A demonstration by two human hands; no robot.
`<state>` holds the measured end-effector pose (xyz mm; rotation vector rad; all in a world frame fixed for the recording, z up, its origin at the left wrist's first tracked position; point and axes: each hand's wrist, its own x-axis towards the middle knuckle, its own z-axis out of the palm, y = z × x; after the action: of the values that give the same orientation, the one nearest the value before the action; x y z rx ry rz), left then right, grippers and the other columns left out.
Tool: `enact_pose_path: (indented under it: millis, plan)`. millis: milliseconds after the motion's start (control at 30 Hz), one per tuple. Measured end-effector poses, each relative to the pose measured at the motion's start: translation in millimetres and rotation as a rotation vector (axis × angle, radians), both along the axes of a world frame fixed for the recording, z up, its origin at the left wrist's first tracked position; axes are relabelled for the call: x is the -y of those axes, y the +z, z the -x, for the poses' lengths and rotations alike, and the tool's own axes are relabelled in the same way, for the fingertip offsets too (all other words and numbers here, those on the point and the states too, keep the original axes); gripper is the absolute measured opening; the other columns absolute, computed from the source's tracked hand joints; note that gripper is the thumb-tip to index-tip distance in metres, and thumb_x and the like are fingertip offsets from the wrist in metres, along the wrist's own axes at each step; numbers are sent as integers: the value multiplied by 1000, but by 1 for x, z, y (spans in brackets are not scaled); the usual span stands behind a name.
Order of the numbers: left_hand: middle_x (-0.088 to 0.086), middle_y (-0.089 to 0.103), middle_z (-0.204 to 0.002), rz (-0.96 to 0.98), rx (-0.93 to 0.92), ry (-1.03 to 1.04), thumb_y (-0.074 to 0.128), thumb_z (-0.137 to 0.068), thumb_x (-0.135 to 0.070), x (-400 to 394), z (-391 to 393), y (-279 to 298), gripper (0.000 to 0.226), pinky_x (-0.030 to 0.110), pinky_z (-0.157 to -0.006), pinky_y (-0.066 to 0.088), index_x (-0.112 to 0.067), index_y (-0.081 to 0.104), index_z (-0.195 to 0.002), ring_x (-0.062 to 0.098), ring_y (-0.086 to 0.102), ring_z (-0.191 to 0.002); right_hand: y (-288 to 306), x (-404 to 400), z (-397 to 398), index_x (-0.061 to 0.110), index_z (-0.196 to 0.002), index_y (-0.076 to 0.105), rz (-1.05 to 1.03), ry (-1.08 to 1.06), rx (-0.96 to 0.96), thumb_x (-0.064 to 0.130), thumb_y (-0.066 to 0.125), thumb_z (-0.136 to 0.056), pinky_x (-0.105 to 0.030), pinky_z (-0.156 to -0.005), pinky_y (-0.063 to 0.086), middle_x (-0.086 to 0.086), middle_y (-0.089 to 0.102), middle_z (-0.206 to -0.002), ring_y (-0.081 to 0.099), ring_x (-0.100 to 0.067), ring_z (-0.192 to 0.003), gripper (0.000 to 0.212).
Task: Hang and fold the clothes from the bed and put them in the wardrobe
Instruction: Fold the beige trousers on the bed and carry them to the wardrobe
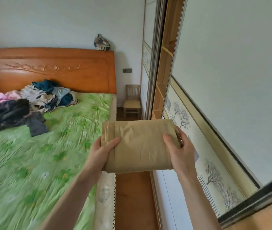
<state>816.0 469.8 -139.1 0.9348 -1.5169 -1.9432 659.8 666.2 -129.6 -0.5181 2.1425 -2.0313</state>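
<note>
Head view, one frame, wide-angle and blurred at the near left.

Item: folded tan garment (140, 145), a flat rectangular bundle with a stitched hem along its left edge. Position: held in the air over the strip of brown floor (132, 196) between the bed and the wardrobe, at centre frame.

Left hand (101, 155): grip clamped on the left edge of the bundle, thumb on top, fingers out of sight beneath.

Right hand (180, 151): grip clamped on the right edge, thumb on top, fingers curled round the far right corner.

Bed (32, 163): fills the left side, covered in a green flowered sheet, with a carved orange wooden headboard (52, 68) at the far end.

Pile of clothes (27, 103): unfolded, heaped on the far left of the bed; dark, pink, white and blue pieces, individual garments hard to separate.

Wardrobe (223, 80): right side, sliding doors, pale panels with a band of printed bare trees; a narrow gap shows wooden shelves (162, 90) inside.

Wooden chair (132, 101): far, in the corner between headboard and wardrobe.

Patterned object (101, 42): rests on the headboard's top right corner, possibly a bag or cushion.
</note>
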Motion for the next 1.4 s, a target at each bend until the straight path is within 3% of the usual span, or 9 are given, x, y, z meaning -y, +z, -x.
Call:
enact_pose_path:
  millis: [133, 333, 567, 733, 833, 1000, 1167, 1300, 1400]
  plan:
    - [-15, 80, -95, -5, 6, 85, 92, -72, -49, 24, 8, 4, 48, 31, -60, 63, -37, 66, -111, 10, 78, -82, 3, 37, 21, 45, -137, 56, -1, 81, 9, 53, 72, -89, -13, -72, 49, 29, 63, -116, 62, 16, -98, 51]
    - [-10, 81, -100, -8, 6, 163, 92, -68, -51, 68, 49, -1, 57, 46, -79, 65, -36, 67, -117, 17, 79, -91, 4, 93, 74, 46, -131, 58, -43, 118, -8, 48, 75, -91, -21, -71, 50, 26, 65, -112, 64, 4, -99, 44]
    - [-15, 80, -99, 19, -38, 136, 87, -77, -51, 157, 141, -3, 47, 40, -70, 62, -38, 67, -117, 10, 78, -86, 11, 181, 164, 43, -118, 62, -72, 76, -53, 49, 76, -89, -34, -80, 56, 18, 69, -109, 68, -4, -98, 33]
    - [-18, 79, -94, 43, -45, 91, 84, -81, -48, 230, 199, 3, 39, 30, -55, 59, -37, 66, -114, 6, 77, -79, 9, 246, 209, 50, -104, 58, -64, 59, -41, 50, 74, -91, -23, -70, 50, 20, 66, -108, 64, 11, -88, 21]
    - [-19, 79, -93, 50, -45, 78, 84, -82, -46, 265, 225, 8, 36, 26, -53, 59, -37, 66, -111, 5, 77, -78, 13, 279, 231, 50, -105, 58, -56, 30, -47, 58, 70, -83, -22, -70, 49, 21, 67, -107, 64, 12, -88, 26]
    - [-19, 78, -89, 73, -10, 73, 86, -81, -47, 313, 264, 12, 35, 35, -66, 59, -38, 65, -108, 5, 76, -74, 10, 322, 267, 41, -123, 60, -48, 8, -71, 61, 71, -83, -24, -76, 50, 19, 67, -112, 66, 0, -98, 46]
    - [-19, 78, -88, 85, 0, 58, 85, -80, -48, 349, 316, 17, 34, 37, -70, 60, -38, 65, -105, 7, 76, -77, 12, 355, 316, 40, -131, 55, -34, -27, -101, 62, 70, -82, -15, -74, 45, 29, 62, -110, 61, 15, -96, 55]
    - [-13, 79, -94, 79, 7, 49, 87, -79, -49, 377, 366, 20, 33, 38, -71, 61, -40, 64, -102, 12, 76, -85, 13, 382, 364, 49, -120, 51, -40, -32, -112, 54, 73, -91, -5, -62, 46, 55, 54, -96, 54, 29, -91, 36]
    - [-22, 77, -84, 95, 1, 26, 86, -78, -51, 402, 407, 21, 33, 29, -62, 57, -41, 64, -100, 1, 74, -72, 12, 405, 404, 51, -109, 57, -2, -32, -86, 49, 74, -93, 2, -61, 44, 50, 59, -94, 58, 26, -89, 24]
